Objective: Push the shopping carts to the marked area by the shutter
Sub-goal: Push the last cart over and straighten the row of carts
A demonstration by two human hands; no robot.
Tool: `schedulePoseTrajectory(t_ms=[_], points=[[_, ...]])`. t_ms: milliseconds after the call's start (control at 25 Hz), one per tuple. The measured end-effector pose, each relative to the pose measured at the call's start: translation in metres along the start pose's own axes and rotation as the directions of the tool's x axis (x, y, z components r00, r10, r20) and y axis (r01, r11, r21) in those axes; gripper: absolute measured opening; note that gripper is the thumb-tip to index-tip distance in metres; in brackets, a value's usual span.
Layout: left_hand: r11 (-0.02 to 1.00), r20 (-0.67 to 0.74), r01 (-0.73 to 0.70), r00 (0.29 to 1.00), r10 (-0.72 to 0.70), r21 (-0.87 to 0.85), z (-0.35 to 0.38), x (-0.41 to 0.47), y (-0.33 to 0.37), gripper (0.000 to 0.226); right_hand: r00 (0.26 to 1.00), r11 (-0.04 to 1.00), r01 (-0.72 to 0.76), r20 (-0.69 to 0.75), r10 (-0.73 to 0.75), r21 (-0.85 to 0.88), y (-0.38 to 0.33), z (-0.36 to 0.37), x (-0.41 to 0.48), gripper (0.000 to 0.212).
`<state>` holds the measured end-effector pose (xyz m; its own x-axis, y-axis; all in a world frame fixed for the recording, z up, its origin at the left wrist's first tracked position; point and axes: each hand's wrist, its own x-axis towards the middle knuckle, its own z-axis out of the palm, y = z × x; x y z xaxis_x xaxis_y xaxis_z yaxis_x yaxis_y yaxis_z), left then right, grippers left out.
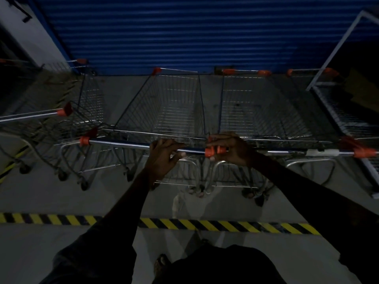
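Two wire shopping carts stand side by side, noses against the blue roller shutter (174, 33). The left cart (168, 107) has a chrome handle bar with orange end caps. My left hand (162, 158) is wrapped around that bar near its right end. My right hand (229, 148) grips the orange caps where the left cart's handle meets the handle of the right cart (258, 107). Both carts are beyond the yellow-and-black floor stripe (205, 224).
More carts (67, 128) are clustered at the left, one handle pointing toward me. A tall white metal frame (336, 50) with a wire rack leans at the right. My shoe (162, 263) is on the grey floor, on my side of the stripe. The light is dim.
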<state>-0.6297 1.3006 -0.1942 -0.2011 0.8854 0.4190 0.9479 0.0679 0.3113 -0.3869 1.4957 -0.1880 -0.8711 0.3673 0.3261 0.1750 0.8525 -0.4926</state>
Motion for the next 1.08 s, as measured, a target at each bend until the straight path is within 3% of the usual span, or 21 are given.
schedulePoseTrajectory(t_ms=[200, 320, 480, 640, 840, 1080], points=[[1.0, -0.005, -0.017, 1.0, 0.017, 0.005, 0.008, 0.004, 0.005, 0.04, 0.998, 0.997, -0.036, 0.045, 0.033, 0.07, 0.005, -0.005, -0.003, 0.063], [1.0, -0.003, -0.012, 1.0, 0.012, 0.028, 0.006, 0.003, 0.005, 0.04, 1.0, 1.0, -0.015, -0.003, 0.015, 0.007, 0.003, -0.002, -0.006, 0.059], [0.999, 0.007, 0.005, 1.0, -0.005, 0.048, 0.005, 0.003, 0.002, 0.041, 0.988, 0.98, 0.133, -0.06, -0.143, -0.145, -0.011, 0.001, -0.004, 0.049], [1.0, 0.005, 0.002, 1.0, -0.002, 0.026, 0.005, 0.003, -0.001, 0.039, 0.974, 0.974, 0.178, -0.115, -0.195, -0.141, -0.018, 0.009, 0.002, 0.054], [1.0, -0.01, -0.013, 1.0, 0.013, 0.003, 0.009, 0.011, 0.0, 0.036, 0.985, 0.972, 0.158, -0.043, -0.168, -0.176, -0.014, 0.008, 0.002, 0.062], [1.0, -0.004, -0.031, 1.0, 0.031, 0.002, 0.008, 0.013, -0.006, 0.039, 0.988, 0.953, 0.151, 0.048, -0.144, -0.261, -0.019, 0.015, 0.01, 0.048]])
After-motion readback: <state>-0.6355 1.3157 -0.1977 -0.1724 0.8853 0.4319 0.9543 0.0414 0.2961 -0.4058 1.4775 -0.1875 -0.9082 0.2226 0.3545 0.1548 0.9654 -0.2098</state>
